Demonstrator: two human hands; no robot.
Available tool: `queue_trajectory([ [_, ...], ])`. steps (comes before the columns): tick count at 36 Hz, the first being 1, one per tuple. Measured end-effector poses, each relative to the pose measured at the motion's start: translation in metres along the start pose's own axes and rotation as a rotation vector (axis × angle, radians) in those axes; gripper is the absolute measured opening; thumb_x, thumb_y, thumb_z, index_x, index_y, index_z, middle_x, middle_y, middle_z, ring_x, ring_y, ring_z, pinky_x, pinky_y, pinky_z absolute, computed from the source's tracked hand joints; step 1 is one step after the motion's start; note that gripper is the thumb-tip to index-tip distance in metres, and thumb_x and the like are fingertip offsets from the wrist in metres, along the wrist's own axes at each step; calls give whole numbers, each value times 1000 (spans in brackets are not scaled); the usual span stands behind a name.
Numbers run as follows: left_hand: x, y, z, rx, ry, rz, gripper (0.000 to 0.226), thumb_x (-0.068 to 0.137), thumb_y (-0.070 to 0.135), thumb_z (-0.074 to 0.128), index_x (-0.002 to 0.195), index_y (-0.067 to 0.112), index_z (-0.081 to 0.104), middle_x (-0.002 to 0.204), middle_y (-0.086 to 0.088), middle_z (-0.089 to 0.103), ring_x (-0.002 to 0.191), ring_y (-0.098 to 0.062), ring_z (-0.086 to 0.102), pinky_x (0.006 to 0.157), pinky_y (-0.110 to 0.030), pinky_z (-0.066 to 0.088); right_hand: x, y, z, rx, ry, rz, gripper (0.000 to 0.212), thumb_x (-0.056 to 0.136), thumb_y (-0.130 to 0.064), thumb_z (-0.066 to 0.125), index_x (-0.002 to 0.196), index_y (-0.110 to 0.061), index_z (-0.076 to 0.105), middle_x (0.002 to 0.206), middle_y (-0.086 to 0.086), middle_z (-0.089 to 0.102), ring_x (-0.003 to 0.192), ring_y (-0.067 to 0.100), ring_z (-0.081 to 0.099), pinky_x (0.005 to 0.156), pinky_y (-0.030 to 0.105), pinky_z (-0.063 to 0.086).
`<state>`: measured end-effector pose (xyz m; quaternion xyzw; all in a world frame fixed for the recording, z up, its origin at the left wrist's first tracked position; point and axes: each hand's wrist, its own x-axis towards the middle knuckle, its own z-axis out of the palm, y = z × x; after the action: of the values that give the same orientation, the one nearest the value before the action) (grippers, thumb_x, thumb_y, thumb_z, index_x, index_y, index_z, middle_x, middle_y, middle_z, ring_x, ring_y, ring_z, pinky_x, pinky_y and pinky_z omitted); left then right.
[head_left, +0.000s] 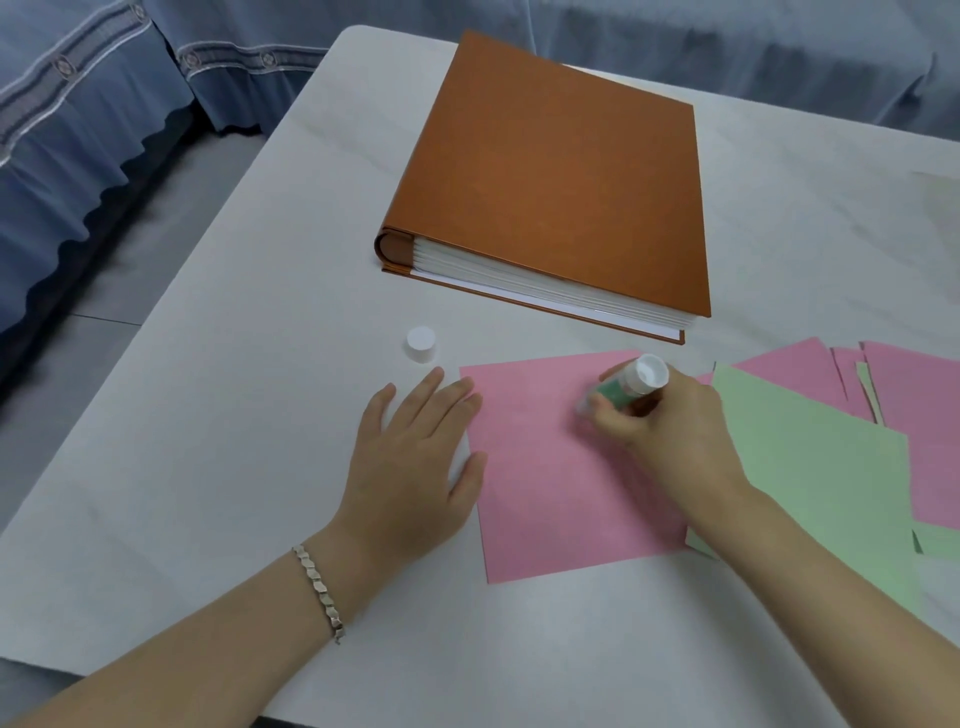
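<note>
A: Biggest first. Surface?
B: White table (208, 467). A brown album (550, 171) lies shut at the far side, page edges toward the person.

A: Paper?
B: One pink sheet (545, 483) lies flat in front of the album. A green sheet (810, 467) overlaps its right edge. More pink and green sheets (924, 415) are fanned out at the far right.

A: Hands?
B: Left hand (415, 452) is flat on the table, fingers straight. Its fingertips and thumb touch the pink sheet's left edge. Right hand (670, 421) has its fingers curled round a glue stick (631, 387) over the sheet's upper right part.

A: How does the stick sit?
B: Tilted, white end up, lower end toward the paper. The tip is blurred, so contact can't be told.

A: Small items?
B: A white cap (421, 344) stands on the table, just beyond the left fingertips. There is a metal bracelet (319, 592) on the left wrist.
</note>
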<state>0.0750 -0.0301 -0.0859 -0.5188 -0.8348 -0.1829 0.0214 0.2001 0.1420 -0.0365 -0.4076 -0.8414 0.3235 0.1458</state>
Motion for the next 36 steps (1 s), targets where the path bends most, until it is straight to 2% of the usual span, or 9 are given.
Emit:
queue_trajectory([
  [6, 0, -1, 1, -7, -8, -2, 46, 83, 35, 42, 116, 11, 65, 126, -2, 61, 123, -23, 51, 103, -45, 26, 10, 11, -19, -61, 19, 44, 9, 77, -22, 67, 77, -12, 67, 76, 8, 68, 74, 26, 60, 66, 36, 46],
  [9, 0, -1, 1, -7, -10, -3, 46, 83, 34, 42, 116, 11, 64, 127, -1, 60, 124, -22, 50, 103, -45, 27, 14, 2, -24, -1, 64, 49, 10, 75, -21, 67, 76, -12, 69, 77, 7, 69, 73, 23, 59, 60, 30, 42],
  [14, 0, -1, 3, -26, 0, -9, 47, 81, 35, 43, 116, 11, 65, 126, -2, 60, 124, -20, 47, 104, -44, 24, 8, -20, 3, 88, -56, -28, 6, 75, -17, 68, 75, -12, 67, 70, 6, 66, 61, 11, 49, 54, 17, 36],
  [18, 0, -1, 2, -41, 22, -8, 46, 80, 34, 44, 114, 11, 65, 126, -2, 61, 125, -18, 43, 103, -43, 25, 5, -26, 24, 79, -142, -52, 10, 74, -20, 69, 78, -11, 66, 70, 4, 65, 62, 13, 51, 62, 32, 44],
  [27, -1, -1, 1, -35, 8, -15, 46, 81, 34, 43, 115, 11, 65, 126, -1, 61, 125, -18, 45, 104, -43, 24, 11, -5, 8, 24, -33, -21, 12, 78, -20, 68, 78, -9, 65, 72, 13, 65, 67, 26, 55, 63, 37, 45],
  [31, 0, -1, 1, -32, -1, -14, 47, 81, 35, 43, 116, 11, 65, 126, -1, 61, 124, -21, 50, 104, -43, 25, 13, 3, -6, -4, -16, 0, 5, 76, -18, 69, 77, -13, 66, 74, 8, 67, 68, 23, 57, 62, 32, 42],
  [33, 0, -1, 1, -35, -1, -14, 47, 82, 35, 43, 115, 11, 65, 126, -1, 61, 124, -21, 49, 104, -44, 26, 15, 6, -12, -21, -25, 8, 3, 75, -18, 68, 76, -15, 68, 75, 5, 68, 65, 18, 54, 57, 22, 38],
  [36, -1, -1, 2, -40, 4, -13, 46, 81, 35, 43, 115, 12, 64, 126, -1, 60, 124, -20, 47, 103, -45, 26, 16, 5, -21, 58, 18, 29, 9, 73, -19, 67, 65, -24, 66, 64, -10, 66, 61, 7, 54, 54, 14, 37],
])
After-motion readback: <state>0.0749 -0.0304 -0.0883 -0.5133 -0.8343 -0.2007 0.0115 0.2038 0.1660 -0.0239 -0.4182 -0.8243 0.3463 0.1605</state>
